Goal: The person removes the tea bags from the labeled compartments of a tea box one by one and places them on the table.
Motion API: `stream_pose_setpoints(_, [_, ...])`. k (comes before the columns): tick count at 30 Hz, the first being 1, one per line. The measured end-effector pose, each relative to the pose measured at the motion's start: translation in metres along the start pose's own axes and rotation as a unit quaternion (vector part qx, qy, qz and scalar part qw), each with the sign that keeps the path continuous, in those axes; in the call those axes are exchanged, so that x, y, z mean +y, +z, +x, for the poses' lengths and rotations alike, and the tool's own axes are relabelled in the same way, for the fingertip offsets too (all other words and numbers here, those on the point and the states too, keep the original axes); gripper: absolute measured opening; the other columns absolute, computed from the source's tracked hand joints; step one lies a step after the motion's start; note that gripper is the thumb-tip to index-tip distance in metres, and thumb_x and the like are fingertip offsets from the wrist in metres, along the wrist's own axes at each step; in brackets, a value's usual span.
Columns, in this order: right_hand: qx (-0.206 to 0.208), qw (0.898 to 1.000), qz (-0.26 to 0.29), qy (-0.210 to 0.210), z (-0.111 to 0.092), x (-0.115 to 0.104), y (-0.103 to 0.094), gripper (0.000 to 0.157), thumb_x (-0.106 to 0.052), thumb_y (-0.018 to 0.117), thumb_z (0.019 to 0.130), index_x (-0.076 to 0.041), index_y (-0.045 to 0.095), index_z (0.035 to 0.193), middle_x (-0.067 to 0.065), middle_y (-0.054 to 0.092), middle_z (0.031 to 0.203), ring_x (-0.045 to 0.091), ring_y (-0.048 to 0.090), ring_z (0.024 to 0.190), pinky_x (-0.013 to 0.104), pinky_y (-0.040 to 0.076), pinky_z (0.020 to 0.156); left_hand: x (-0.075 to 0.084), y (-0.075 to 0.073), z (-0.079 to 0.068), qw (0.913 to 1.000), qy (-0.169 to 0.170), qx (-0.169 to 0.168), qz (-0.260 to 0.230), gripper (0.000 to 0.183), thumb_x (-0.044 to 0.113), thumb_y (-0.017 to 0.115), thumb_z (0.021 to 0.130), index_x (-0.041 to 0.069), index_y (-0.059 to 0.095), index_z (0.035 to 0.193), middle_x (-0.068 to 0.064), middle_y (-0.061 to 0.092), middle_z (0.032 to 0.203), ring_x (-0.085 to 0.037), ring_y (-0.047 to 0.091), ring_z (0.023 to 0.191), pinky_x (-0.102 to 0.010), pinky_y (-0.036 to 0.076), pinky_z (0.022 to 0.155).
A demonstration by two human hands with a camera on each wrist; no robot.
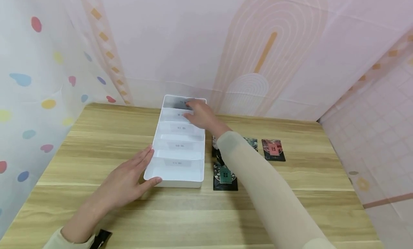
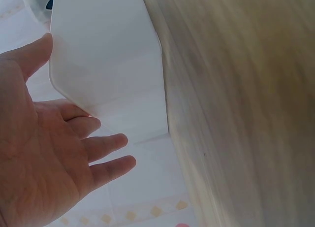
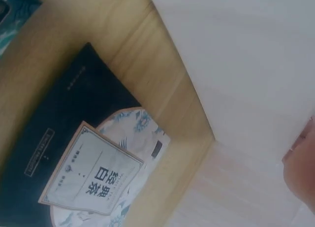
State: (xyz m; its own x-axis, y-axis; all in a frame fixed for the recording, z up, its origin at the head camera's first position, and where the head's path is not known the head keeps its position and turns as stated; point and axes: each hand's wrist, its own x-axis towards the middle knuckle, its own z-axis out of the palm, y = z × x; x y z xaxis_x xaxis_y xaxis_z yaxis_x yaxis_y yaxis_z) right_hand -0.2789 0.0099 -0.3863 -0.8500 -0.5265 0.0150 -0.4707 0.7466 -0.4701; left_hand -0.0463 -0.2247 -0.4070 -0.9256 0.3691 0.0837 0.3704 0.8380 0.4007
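Note:
A long white box [image 1: 175, 175] with several compartments in a row lies on the table, small printed labels on its inner walls. My left hand [image 1: 127, 181] touches its near left corner, thumb at the front edge and fingers along the side. The left wrist view shows that hand [image 2: 54, 143] with fingers spread against the box wall [image 2: 106, 54]. My right hand [image 1: 201, 114] reaches over the two far compartments, thumb and forefinger apart; no held thing shows. Only a bit of the right hand [image 3: 301, 170] appears in the right wrist view, beside the box wall [image 3: 246, 54].
Right of the box lie a dark sachet with a green label [image 1: 225, 175], a red-labelled sachet [image 1: 273, 150] and others partly under my right arm. A white-labelled sachet [image 3: 93, 173] shows close up. By my left sleeve is a black item [image 1: 101, 238]. Patterned cloth [image 1: 167, 48] hangs behind.

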Motion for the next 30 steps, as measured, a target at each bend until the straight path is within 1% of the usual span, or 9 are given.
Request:
stream_pose_setpoints(3, [0.002,1.000,-0.022,-0.020,0.0023,-0.0017,0.0009,0.032,-0.020,0.060,0.108,-0.002,0.069,0.133,0.011,0.069,0.129,0.023,0.062,0.117,0.032,0.050,0.103,-0.0003,-0.0007,-0.0004,1.0000,0.001,0.000,0.003,0.092,0.057,0.064,0.101,-0.007,0.034,0.159,-0.021,0.029,0.169,-0.044,0.039,0.149,-0.062,0.037,0.116])
stream_pose_setpoints(5, [0.008,0.999,-0.035,-0.034,0.0038,-0.0022,0.0021,0.025,-0.015,0.058,0.109,-0.002,0.075,0.122,0.009,0.071,0.111,0.022,0.061,0.099,0.031,0.052,0.091,-0.0001,-0.0008,-0.0007,1.0000,0.003,0.002,0.003,0.091,0.056,0.064,0.101,-0.008,0.034,0.159,-0.022,0.029,0.168,-0.044,0.039,0.148,-0.062,0.037,0.116])
stream_pose_setpoints(6, [0.009,0.999,-0.038,-0.037,0.0042,-0.0025,0.0024,0.023,-0.013,0.057,0.109,-0.003,0.076,0.118,0.008,0.071,0.106,0.021,0.059,0.094,0.031,0.051,0.088,0.0002,-0.0009,-0.0009,1.0000,0.003,0.002,0.002,0.091,0.056,0.064,0.101,-0.008,0.035,0.159,-0.022,0.029,0.168,-0.044,0.039,0.148,-0.062,0.037,0.116])
stream_pose_setpoints(10, [0.008,0.999,-0.038,-0.034,0.0045,-0.0031,0.0030,0.023,-0.010,0.057,0.108,-0.003,0.077,0.115,0.008,0.072,0.102,0.021,0.058,0.093,0.032,0.050,0.089,0.0010,-0.0009,-0.0015,1.0000,0.002,0.002,-0.001,0.091,0.056,0.065,0.101,-0.008,0.035,0.159,-0.022,0.030,0.168,-0.044,0.038,0.149,-0.062,0.037,0.116])
stream_pose_setpoints(16, [0.005,0.999,-0.024,-0.023,0.0032,-0.0031,0.0031,0.024,-0.007,0.058,0.108,-0.002,0.074,0.126,0.011,0.073,0.118,0.023,0.065,0.109,0.032,0.053,0.099,0.0020,-0.0007,-0.0017,1.0000,0.003,0.003,-0.002,0.090,0.056,0.064,0.101,-0.007,0.035,0.159,-0.021,0.030,0.168,-0.044,0.038,0.149,-0.061,0.037,0.116])
stream_pose_setpoints(19, [0.004,1.000,-0.014,-0.020,0.0022,-0.0026,0.0030,0.025,-0.007,0.059,0.107,-0.001,0.073,0.128,0.012,0.073,0.123,0.024,0.066,0.114,0.032,0.054,0.101,0.0026,-0.0004,-0.0021,1.0000,0.002,0.002,-0.004,0.090,0.055,0.064,0.101,-0.007,0.035,0.159,-0.021,0.029,0.169,-0.044,0.038,0.149,-0.062,0.037,0.116])
stream_pose_setpoints(24, [0.004,1.000,0.011,-0.008,0.0009,-0.0022,0.0022,0.025,-0.006,0.060,0.107,-0.001,0.074,0.127,0.013,0.073,0.124,0.022,0.067,0.111,0.029,0.056,0.097,0.0031,-0.0001,-0.0030,1.0000,0.002,0.004,-0.004,0.090,0.055,0.065,0.101,-0.007,0.035,0.159,-0.021,0.030,0.168,-0.044,0.038,0.149,-0.062,0.036,0.117])
stream_pose_setpoints(27, [0.007,1.000,0.027,0.007,0.0005,-0.0026,0.0008,0.023,-0.007,0.062,0.106,-0.002,0.075,0.125,0.012,0.073,0.124,0.021,0.068,0.108,0.027,0.057,0.091,0.0036,-0.0005,-0.0033,1.0000,0.001,0.003,-0.004,0.091,0.055,0.065,0.101,-0.007,0.035,0.159,-0.021,0.029,0.169,-0.044,0.038,0.149,-0.062,0.036,0.116])
stream_pose_setpoints(30, [0.018,0.999,0.038,0.016,-0.0001,-0.0033,-0.0020,0.020,-0.008,0.066,0.105,-0.002,0.077,0.120,0.010,0.075,0.120,0.019,0.069,0.105,0.026,0.057,0.087,0.0045,-0.0003,-0.0035,1.0000,0.000,0.002,-0.004,0.091,0.056,0.065,0.101,-0.007,0.034,0.159,-0.021,0.029,0.169,-0.044,0.038,0.149,-0.062,0.037,0.116])
